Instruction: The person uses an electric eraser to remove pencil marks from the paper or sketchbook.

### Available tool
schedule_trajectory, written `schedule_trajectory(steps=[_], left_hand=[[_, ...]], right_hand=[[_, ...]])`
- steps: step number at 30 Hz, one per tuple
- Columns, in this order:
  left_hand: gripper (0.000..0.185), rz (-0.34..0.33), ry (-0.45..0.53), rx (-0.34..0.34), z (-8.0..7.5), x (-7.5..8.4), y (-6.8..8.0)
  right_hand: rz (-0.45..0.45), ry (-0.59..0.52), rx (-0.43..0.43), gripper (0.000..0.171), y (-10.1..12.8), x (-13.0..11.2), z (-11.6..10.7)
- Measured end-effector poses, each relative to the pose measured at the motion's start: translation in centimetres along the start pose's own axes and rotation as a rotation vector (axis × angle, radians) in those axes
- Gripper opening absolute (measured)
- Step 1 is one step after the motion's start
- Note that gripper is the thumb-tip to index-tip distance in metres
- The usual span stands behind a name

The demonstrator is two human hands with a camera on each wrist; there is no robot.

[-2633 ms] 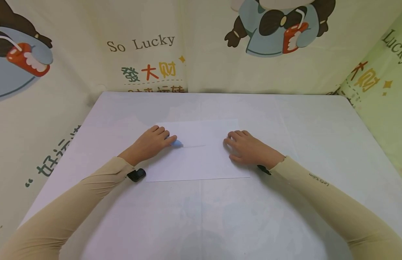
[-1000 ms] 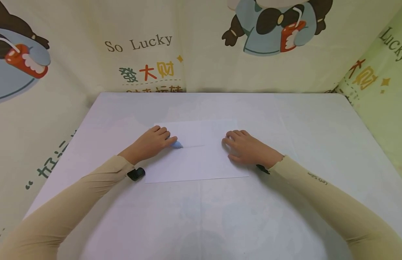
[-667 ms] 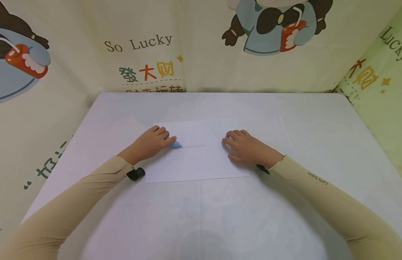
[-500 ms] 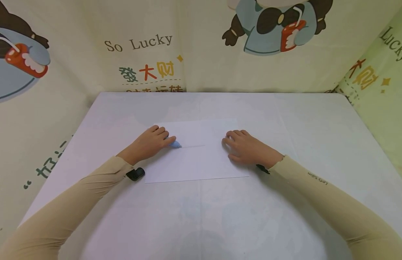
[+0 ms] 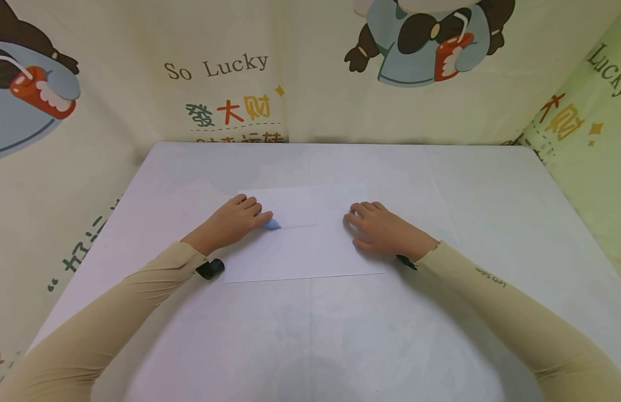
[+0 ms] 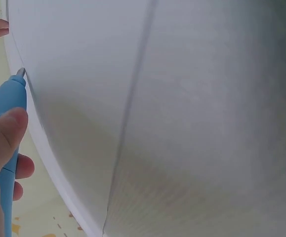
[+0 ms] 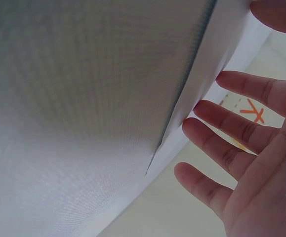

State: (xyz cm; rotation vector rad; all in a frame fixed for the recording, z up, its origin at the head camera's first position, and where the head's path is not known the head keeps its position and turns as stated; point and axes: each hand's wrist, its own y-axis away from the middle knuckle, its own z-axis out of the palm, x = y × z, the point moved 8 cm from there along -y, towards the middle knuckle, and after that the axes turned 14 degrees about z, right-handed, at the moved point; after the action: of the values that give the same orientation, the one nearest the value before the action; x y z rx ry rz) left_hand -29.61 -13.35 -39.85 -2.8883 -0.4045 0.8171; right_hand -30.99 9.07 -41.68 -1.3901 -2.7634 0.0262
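A white sheet of paper [image 5: 300, 257] lies on the white tabletop. My left hand [image 5: 232, 220] grips a light blue pen [image 5: 272, 223] above the sheet's left half. In the left wrist view, the thumb lies along the thick barrel of the pen [image 6: 7, 98], and its short grey tip is down at the paper. From the tip a faint grey line [image 5: 297, 226] runs to the right. My right hand [image 5: 385, 228] rests at the sheet's right side, holding nothing. In the right wrist view its fingers [image 7: 222, 138] are spread, fingertips at the paper.
The white table [image 5: 310, 340] extends around the sheet on all sides. Cream cloth [image 5: 320, 106] with printed cartoon figures and lettering hangs behind and at both sides. Black wrist cameras [image 5: 210, 269] sit under the sleeve cuffs.
The pen tip has crept slightly left, and the faint line looks a little longer at that end. My right hand stays in place. The head view has shifted slightly.
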Motion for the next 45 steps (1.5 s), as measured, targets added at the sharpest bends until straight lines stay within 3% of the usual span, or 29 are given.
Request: schedule_trajectory(steps=[14, 21, 36, 45], left_hand=[[0.023, 0.007, 0.006, -0.017, 0.26, 0.01, 0.12], [0.02, -0.012, 0.009, 0.005, 0.18, -0.24, 0.22], [0.021, 0.014, 0.012, 0.027, -0.43, 0.03, -0.32], [0.019, 0.007, 0.004, 0.002, -0.04, -0.02, -0.19]], right_hand=[[-0.004, 0.0, -0.005, 0.04, 0.01, -0.06, -0.22], [-0.004, 0.007, -0.006, 0.042, -0.02, -0.1, -0.3], [-0.027, -0.005, 0.026, 0.043, 0.02, -0.21, -0.67], [-0.026, -0.004, 0.03, 0.042, 0.03, -0.2, -0.67]])
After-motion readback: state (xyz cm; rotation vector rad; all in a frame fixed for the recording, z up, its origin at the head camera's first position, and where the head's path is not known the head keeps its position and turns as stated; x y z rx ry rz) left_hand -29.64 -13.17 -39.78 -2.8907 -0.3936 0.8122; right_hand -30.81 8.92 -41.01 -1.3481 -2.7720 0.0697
